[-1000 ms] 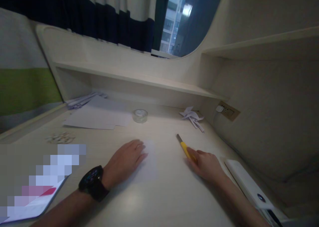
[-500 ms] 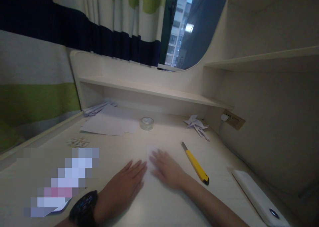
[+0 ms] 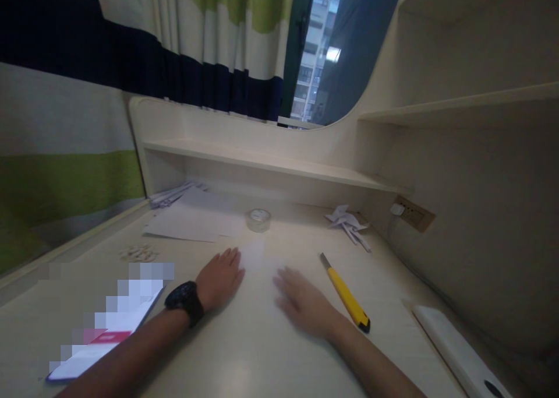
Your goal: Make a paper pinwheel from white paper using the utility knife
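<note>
My left hand (image 3: 220,279), with a black watch on the wrist, lies flat and open on the pale desk (image 3: 262,351), its fingertips at the left edge of a small white sheet of paper (image 3: 261,258). My right hand (image 3: 304,305) rests flat with fingers spread on the sheet's near right part, slightly smeared by motion. A yellow utility knife (image 3: 346,296) lies loose on the desk just right of my right hand, blade end pointing away.
A roll of clear tape (image 3: 258,219) stands behind the sheet. Loose white papers (image 3: 192,220) lie at the back left, a folded paper shape (image 3: 348,223) at the back right. A white flat device (image 3: 460,351) lies near right, a booklet (image 3: 109,334) near left.
My right hand let go of the yellow knife, which stays on the desk, and moved left onto the paper. My left hand shifted forward and left along the sheet's edge. The view tilted up.
</note>
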Demonstrator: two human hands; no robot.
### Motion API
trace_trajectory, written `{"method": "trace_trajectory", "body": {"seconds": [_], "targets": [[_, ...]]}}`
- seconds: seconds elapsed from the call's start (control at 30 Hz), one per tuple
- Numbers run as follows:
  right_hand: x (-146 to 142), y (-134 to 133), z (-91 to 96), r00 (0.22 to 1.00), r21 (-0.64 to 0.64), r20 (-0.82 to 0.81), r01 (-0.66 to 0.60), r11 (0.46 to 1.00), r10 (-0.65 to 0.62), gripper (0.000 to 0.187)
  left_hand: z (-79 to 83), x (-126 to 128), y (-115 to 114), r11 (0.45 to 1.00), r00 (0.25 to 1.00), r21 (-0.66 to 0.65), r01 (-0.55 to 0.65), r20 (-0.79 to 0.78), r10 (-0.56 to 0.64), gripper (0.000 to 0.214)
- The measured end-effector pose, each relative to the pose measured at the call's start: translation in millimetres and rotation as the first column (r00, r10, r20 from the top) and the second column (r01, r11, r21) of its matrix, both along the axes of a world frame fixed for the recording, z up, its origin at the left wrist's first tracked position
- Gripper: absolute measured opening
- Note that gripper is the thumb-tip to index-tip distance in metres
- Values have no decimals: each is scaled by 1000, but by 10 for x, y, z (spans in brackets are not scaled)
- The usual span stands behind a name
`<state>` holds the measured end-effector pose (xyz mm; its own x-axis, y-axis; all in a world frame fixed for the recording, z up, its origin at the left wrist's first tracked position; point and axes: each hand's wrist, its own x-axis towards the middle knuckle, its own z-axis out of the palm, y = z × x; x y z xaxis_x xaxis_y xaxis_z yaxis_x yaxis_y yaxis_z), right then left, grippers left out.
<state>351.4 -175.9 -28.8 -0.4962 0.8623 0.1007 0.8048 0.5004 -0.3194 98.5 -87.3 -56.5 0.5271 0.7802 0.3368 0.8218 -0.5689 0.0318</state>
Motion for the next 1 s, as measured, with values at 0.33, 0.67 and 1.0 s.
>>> {"method": "trace_trajectory", "body": {"seconds": [0.33, 0.67, 1.0], "targets": [[-21, -36, -29, 988, 88, -89, 133, 987, -125, 49, 116, 290, -145, 978, 980, 132, 160, 99, -173, 31], [55, 5, -35, 997, 86, -74, 39, 996, -32, 40, 138, 341, -330, 958, 948, 24, 285, 138, -286, 29], [244, 106, -40, 983, 169, -175, 78, 983, -47, 37, 133, 79, -151, 982, 981, 54, 180, 67, -183, 30]]}}
